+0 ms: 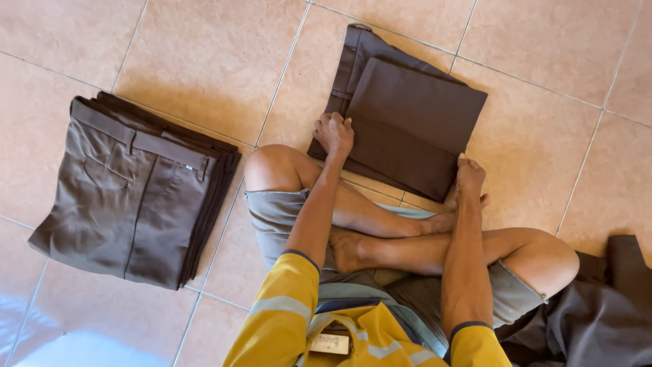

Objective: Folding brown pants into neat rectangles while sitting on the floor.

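I sit on a floor (204,61) of large, glossy, salmon-beige square tiles with thin grey grout lines running diagonally across the view, daylight glaring pale blue-white at its lower left corner, soft shadows elsewhere.

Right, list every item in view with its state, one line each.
Folded trousers: folded flat on the floor, both hands pressing the near edge.
Left hand: fingers curled, knuckles down on the trousers.
Right hand: resting on the trousers' corner.
Stack: folded trousers piled neatly, untouched.
Dark cloth: unfolded, crumpled by the right knee.
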